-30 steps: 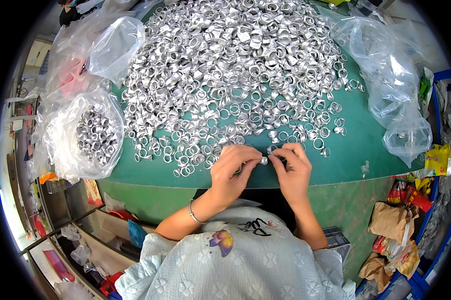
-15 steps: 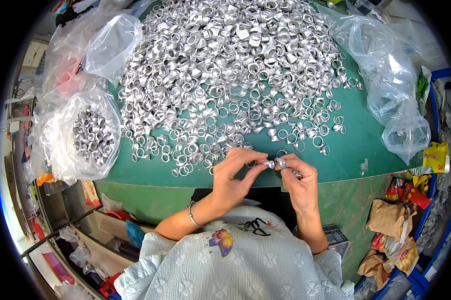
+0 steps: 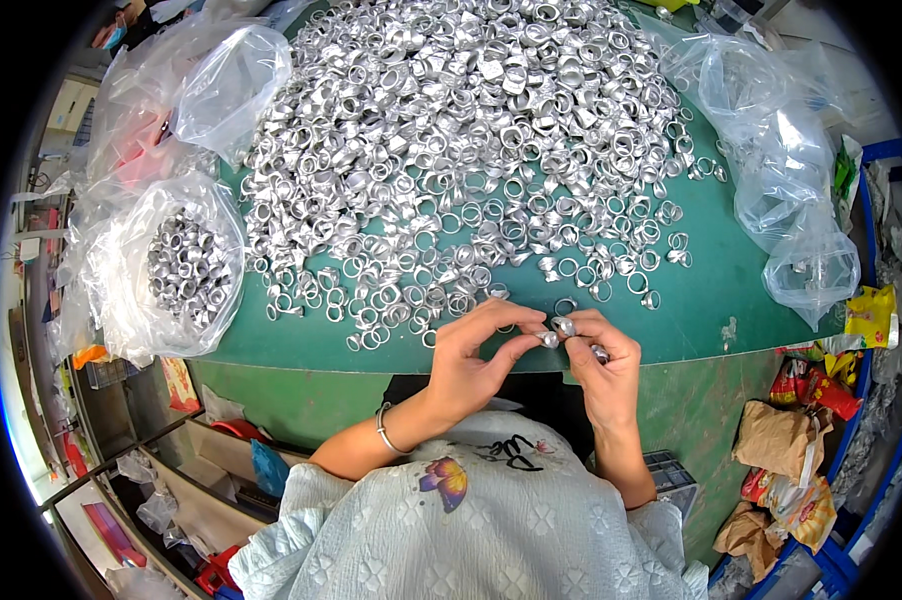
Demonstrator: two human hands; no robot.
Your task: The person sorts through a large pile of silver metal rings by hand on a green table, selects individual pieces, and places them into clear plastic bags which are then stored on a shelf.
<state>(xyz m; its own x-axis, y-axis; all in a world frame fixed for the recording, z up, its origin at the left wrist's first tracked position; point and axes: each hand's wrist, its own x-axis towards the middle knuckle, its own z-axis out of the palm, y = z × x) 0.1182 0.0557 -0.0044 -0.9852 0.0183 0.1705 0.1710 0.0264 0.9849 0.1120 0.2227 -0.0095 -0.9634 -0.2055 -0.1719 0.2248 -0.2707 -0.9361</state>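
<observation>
Close to the table's near edge, my left hand (image 3: 471, 365) pinches a silver ring (image 3: 548, 339) between thumb and fingertips. My right hand (image 3: 606, 375) meets it there, its thumb and fingers closed on another silver ring (image 3: 563, 326). One more silver ring (image 3: 599, 353) shows among the curled fingers of that hand. The two pinched rings are side by side, very close; whether they touch I cannot tell. Beyond my hands a broad heap of silver rings (image 3: 471, 130) covers much of the green table (image 3: 686, 320), with loose ones scattered along its near side.
To the left, a clear plastic bag (image 3: 121, 290) holds a pile of darker grey rings (image 3: 188, 268). Crumpled clear bags (image 3: 781, 170) lie along the table's right side. Brown paper bags (image 3: 783, 440) and snack packets stand beyond the right edge; a compartmented shelf (image 3: 206, 470) is at lower left.
The ring in my left hand has dropped slightly nearer me, and the right hand's ring now sits a little above it. Both hands have shifted slightly right.
</observation>
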